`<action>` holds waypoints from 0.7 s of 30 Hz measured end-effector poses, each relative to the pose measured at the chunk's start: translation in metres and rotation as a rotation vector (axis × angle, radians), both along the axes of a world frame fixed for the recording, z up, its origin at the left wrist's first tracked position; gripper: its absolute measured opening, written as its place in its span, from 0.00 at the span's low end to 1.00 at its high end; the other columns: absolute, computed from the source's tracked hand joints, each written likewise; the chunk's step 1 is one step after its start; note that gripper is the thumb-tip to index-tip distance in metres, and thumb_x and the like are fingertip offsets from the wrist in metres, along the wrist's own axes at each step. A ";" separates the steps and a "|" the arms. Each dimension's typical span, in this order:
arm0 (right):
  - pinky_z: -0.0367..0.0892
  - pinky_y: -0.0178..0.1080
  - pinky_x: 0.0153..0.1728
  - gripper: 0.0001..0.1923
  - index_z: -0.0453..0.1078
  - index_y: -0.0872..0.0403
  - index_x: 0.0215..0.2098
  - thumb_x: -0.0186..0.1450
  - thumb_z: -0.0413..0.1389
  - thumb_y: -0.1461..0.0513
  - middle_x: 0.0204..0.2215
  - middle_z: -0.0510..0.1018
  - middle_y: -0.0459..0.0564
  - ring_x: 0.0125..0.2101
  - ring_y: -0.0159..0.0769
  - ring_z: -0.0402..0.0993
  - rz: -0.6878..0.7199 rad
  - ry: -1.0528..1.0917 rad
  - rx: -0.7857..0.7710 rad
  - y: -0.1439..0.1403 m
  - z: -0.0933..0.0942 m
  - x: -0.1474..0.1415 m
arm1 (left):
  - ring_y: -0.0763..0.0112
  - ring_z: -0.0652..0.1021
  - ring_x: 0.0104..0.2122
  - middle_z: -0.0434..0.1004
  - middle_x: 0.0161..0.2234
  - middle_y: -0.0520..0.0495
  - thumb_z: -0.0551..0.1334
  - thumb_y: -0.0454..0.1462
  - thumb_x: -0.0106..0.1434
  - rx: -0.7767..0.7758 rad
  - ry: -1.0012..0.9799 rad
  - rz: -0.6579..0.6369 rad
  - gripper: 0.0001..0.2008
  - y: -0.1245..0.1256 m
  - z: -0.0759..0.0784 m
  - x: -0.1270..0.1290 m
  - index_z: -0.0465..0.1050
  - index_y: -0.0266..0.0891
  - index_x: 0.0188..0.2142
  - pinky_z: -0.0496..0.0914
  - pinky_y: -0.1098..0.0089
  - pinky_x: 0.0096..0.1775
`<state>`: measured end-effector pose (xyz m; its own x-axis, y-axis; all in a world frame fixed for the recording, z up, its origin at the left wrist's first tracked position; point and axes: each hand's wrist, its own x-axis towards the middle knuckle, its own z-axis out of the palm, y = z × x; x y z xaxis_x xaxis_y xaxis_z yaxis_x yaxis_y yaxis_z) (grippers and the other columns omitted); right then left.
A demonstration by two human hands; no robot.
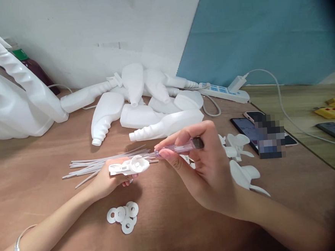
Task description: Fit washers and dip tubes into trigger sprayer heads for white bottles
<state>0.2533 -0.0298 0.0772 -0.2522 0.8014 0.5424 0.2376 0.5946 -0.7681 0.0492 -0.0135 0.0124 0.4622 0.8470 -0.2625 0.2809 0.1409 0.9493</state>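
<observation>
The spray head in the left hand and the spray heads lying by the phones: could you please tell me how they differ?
The spray head in the left hand is lifted off the table, while the loose spray heads lie on the table behind the right hand. The held one is alone, with a clear-handled tool pointed at it; the loose ones form a small untouched cluster. All are white plastic.

Bright, even indoor light falls from above, throwing soft shadows beneath the left hand (109,179) and right hand (205,168) onto the table (169,232). Edges bow outward; a dark vignette swallows three to five o'clock. A pixelated patch masks the phone (246,129).
</observation>
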 end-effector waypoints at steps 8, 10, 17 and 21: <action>0.72 0.35 0.27 0.10 0.53 0.50 0.36 0.63 0.51 0.67 0.29 0.73 0.45 0.31 0.33 0.74 -0.020 0.046 -0.081 0.003 0.000 0.001 | 0.79 0.66 0.21 0.66 0.22 0.54 0.60 0.37 0.55 0.007 -0.058 -0.031 0.08 0.001 -0.001 -0.001 0.65 0.34 0.25 0.62 0.77 0.24; 0.72 0.35 0.26 0.10 0.53 0.49 0.35 0.63 0.51 0.67 0.29 0.73 0.45 0.30 0.33 0.74 -0.026 0.032 -0.086 0.005 0.000 0.002 | 0.79 0.66 0.21 0.66 0.22 0.54 0.59 0.37 0.55 0.003 -0.068 -0.041 0.08 0.001 0.002 0.000 0.65 0.34 0.24 0.62 0.77 0.24; 0.73 0.36 0.25 0.10 0.53 0.49 0.34 0.62 0.53 0.66 0.29 0.75 0.46 0.30 0.35 0.75 -0.041 0.037 -0.107 0.009 0.001 0.003 | 0.78 0.66 0.22 0.68 0.24 0.52 0.58 0.35 0.56 0.030 -0.114 -0.067 0.05 -0.002 -0.001 -0.003 0.67 0.34 0.26 0.62 0.77 0.25; 0.73 0.37 0.24 0.10 0.54 0.49 0.33 0.62 0.54 0.65 0.29 0.75 0.46 0.28 0.35 0.75 -0.047 0.048 -0.117 0.011 0.003 0.004 | 0.77 0.66 0.23 0.68 0.24 0.52 0.60 0.35 0.54 0.000 -0.121 -0.075 0.05 -0.001 -0.002 -0.003 0.67 0.34 0.26 0.62 0.77 0.25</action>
